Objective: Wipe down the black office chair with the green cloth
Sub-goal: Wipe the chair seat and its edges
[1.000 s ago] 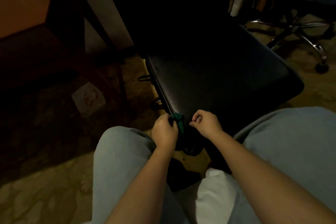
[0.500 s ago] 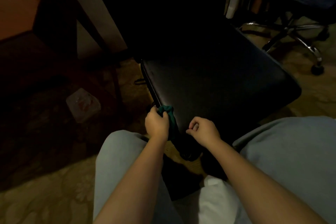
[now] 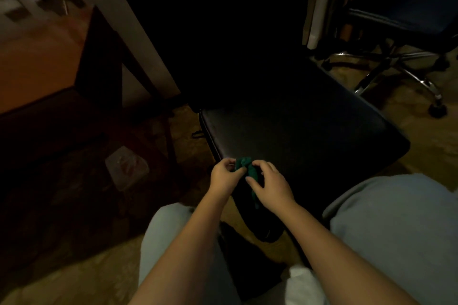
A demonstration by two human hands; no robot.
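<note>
Two sets of fingers meet on the green cloth [image 3: 245, 168]. The left hand [image 3: 224, 177] curls its fingers [image 3: 229, 163] round the bunched upper part. The right hand [image 3: 269, 186] pinches the same bunch from the other side, its fingers [image 3: 260, 163] arched over the top and the thumb below. Both hands grip it; neither lies flat or slack.

The cloth is crumpled into a small wad between the hands, with a thin tail hanging down under the right palm. It sits at the near left corner of the black office chair [image 3: 309, 136], on the front edge of the seat. Whether the wad presses on the seat or is held just above it cannot be told in the dim light.

Bare forearms run back from the hands toward the camera, between two knees in pale grey trousers [image 3: 396, 230]. The seat stretches away to the right, dark and slightly glossy; its back is lost in shadow.

On the patterned floor [image 3: 433, 156] left of the seat lies a clear plastic container [image 3: 126, 168]. A white post [image 3: 128, 22] slants up behind it. Well apart at the upper right stands a second chair [image 3: 401, 67] with a chrome star base on castors.
</note>
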